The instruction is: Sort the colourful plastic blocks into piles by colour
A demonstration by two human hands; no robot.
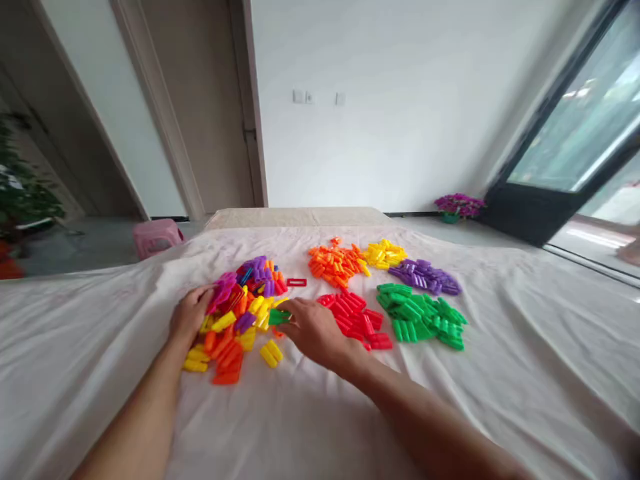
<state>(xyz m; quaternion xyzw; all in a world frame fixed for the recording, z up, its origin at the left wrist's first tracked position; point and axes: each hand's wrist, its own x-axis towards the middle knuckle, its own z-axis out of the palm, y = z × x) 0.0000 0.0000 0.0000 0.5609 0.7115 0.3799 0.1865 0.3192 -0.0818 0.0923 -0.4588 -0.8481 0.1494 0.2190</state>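
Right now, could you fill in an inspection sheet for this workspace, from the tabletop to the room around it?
Surface: wrinkled pale cloth.
Job's things: mixed-colour heap of plastic pieces; single-colour piles in orange, yellow, purple, red and green.
Clutter: hollow red rectangular plastic piece, lying apart.
Grippers: bare hands; left at the heap's left edge, grip unclear; right pinching a green plastic piece.
Cables: nothing seen.
Surroundings: pink plastic stool, magenta flowers, brown door, white wall.
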